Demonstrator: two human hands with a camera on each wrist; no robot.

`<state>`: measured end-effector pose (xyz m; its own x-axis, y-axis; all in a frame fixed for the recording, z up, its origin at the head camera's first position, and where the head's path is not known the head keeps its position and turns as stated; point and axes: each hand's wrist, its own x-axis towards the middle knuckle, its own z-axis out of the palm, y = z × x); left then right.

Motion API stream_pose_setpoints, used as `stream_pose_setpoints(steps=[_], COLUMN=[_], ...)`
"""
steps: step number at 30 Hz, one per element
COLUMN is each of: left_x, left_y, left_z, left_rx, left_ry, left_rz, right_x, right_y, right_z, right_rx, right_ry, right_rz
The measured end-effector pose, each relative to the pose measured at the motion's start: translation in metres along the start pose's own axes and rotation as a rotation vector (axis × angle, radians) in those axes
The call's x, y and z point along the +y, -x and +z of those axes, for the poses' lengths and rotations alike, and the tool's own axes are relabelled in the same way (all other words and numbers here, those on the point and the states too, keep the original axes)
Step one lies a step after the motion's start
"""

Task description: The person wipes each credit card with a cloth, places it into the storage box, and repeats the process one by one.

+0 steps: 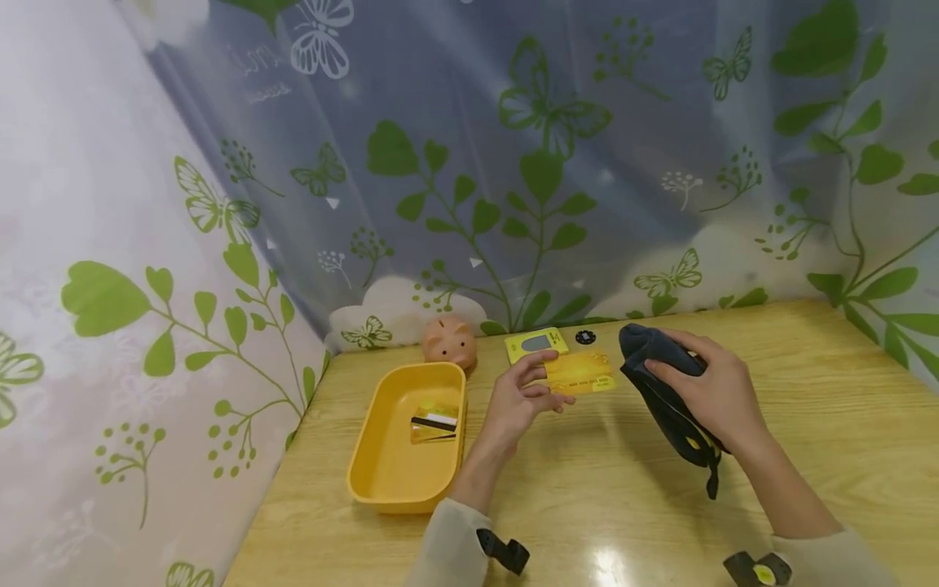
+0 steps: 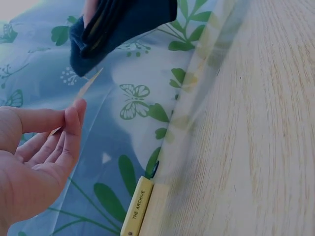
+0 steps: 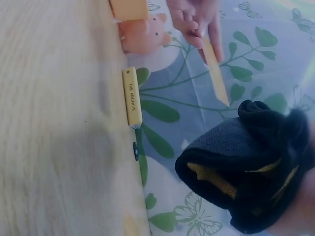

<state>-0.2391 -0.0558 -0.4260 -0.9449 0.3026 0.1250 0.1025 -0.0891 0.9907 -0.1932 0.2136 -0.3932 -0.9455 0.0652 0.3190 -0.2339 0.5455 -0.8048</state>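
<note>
My left hand pinches a yellow bank card between thumb and fingers, holding it up above the table. In the left wrist view the card appears nearly edge-on. A dark blue zip pouch is in the grip of my right hand, just right of the card and raised off the tabletop. From the right wrist the pouch shows a gaping mouth with yellow lining, and the card's far end points toward it.
A yellow tray stands left of my left hand, with several cards lying inside. Behind it sits a pink piggy bank. Farther right along the back are a yellow box lettered THE ARCHIVE and a round black chip. Patterned curtains border the table.
</note>
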Motion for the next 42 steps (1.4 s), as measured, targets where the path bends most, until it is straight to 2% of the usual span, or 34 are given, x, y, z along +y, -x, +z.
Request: stream_pose_setpoints(steps=[5, 15, 21, 33, 38, 42], left_x=[0.0, -0.006, -0.007, -0.004, -0.003, -0.002], left_y=[0.002, 0.006, 0.005, 0.004, 0.003, 0.002], left_z=[0.001, 0.008, 0.014, 0.018, 0.017, 0.013], left_rx=[0.002, 0.006, 0.038, 0.017, 0.013, 0.006], left_ry=[0.003, -0.023, -0.067, -0.056, -0.007, -0.008], left_rz=[0.004, -0.014, 0.01, 0.03, 0.009, 0.001], right_x=[-0.006, -0.014, -0.021, -0.02, -0.021, -0.018], right_y=[0.002, 0.017, 0.023, 0.02, 0.019, 0.016], right_z=[0.005, 0.05, 0.063, 0.057, 0.048, 0.042], right_rx=[-0.006, -0.094, -0.138, -0.126, -0.104, -0.096], right_ry=[-0.042, -0.098, -0.1, -0.079, -0.039, -0.007], right_rz=[-0.033, -0.158, -0.176, -0.15, -0.132, -0.107])
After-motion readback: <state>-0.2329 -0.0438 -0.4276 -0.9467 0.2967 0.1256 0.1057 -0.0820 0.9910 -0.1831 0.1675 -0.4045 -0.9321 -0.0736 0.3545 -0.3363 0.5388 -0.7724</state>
